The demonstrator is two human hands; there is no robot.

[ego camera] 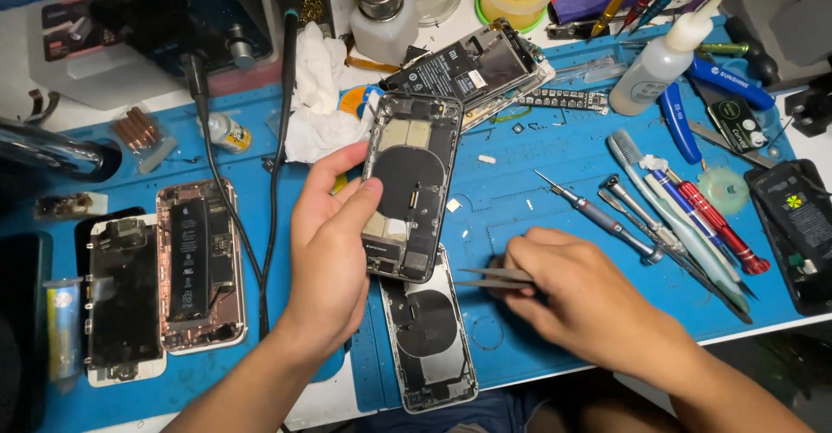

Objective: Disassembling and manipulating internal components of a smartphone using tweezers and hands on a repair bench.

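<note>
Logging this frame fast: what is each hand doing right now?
Left hand: closed on an opened phone housing, held up.
Right hand: closed on tweezers.

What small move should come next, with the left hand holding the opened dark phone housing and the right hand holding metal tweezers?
Probably bring the metal tweezers up to the opened dark phone housing. The left hand holds it raised and tilted above the blue work mat, while the right hand points the tips toward its lower edge, not touching.
</note>
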